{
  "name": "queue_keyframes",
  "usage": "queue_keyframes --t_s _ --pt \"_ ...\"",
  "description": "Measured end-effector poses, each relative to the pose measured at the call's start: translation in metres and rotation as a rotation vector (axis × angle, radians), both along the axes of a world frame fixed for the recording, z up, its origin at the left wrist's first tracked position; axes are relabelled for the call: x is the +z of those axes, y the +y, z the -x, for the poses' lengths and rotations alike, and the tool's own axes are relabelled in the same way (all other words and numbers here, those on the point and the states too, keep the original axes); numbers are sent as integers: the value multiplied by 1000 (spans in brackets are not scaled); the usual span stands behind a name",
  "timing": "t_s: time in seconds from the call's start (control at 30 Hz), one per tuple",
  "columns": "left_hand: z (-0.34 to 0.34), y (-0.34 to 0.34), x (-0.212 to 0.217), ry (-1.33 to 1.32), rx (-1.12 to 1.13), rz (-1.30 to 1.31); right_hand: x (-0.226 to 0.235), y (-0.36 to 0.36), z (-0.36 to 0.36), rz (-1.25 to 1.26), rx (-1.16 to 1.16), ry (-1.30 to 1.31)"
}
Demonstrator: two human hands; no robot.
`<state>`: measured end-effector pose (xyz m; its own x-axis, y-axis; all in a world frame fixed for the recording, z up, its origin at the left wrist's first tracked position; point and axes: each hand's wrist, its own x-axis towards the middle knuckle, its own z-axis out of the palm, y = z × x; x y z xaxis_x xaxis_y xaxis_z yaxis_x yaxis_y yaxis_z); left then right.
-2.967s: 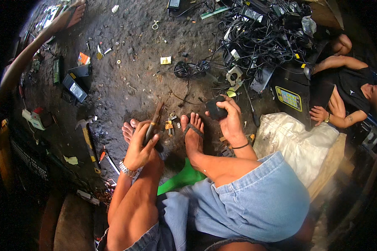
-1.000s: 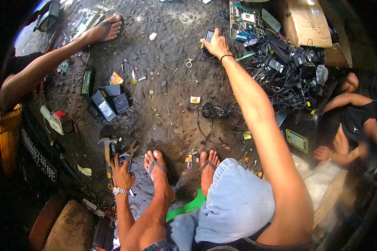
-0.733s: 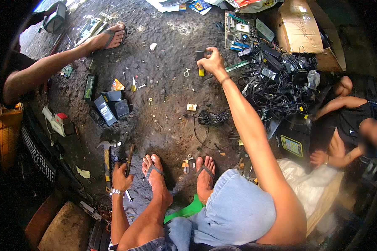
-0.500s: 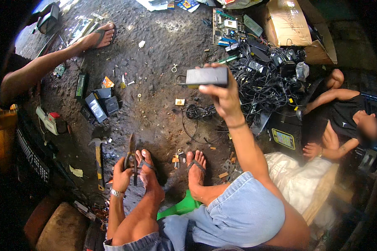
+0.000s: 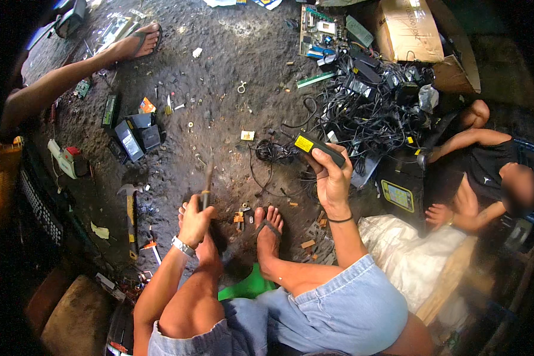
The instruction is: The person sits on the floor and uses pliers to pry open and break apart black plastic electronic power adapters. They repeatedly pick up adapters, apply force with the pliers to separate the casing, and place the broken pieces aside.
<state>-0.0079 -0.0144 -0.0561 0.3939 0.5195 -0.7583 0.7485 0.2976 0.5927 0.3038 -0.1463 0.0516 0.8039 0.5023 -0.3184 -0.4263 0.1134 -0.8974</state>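
Observation:
My right hand (image 5: 334, 187) grips a black power adapter (image 5: 314, 144) with a yellow label, thumb on its upper face and fingers beneath. A cable loops from the adapter's far end toward the tangled cord heap (image 5: 362, 110). Closed around a pair of pliers (image 5: 207, 185), my left hand (image 5: 194, 225) is above my left foot, the jaws pointing away from me. The pliers are slightly blurred, and their handles are mostly hidden in the fist. A coiled black cord (image 5: 271, 151) lies on the ground left of the adapter.
A hammer (image 5: 130, 222) lies left of my left hand. Farther left are black plastic casings (image 5: 129, 141). A circuit board (image 5: 319, 32) and cardboard box (image 5: 409, 29) stand beyond the cords. Another person (image 5: 480, 163) sits right, near a white sack (image 5: 391, 240); someone's leg (image 5: 71, 77) reaches in at upper left.
My right hand has lowered the adapter toward me and turned it, bringing the yellow label into sight. My left hand has moved up and right, swinging the pliers' jaws to the right.

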Motion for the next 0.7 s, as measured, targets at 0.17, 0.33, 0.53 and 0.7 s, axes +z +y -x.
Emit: queue_keyframes --t_s 0.17,0.33,0.53,0.7 --pt "32 2 10 84 7 -236 -16 -18 12 98 42 44" --pt "44 20 30 -190 272 249 -21 -23 33 175 117 127" --pt "17 8 52 -533 186 560 -18 -22 47 104 245 74" --pt "-7 -3 68 -456 -223 326 -14 -25 48 99 271 68"
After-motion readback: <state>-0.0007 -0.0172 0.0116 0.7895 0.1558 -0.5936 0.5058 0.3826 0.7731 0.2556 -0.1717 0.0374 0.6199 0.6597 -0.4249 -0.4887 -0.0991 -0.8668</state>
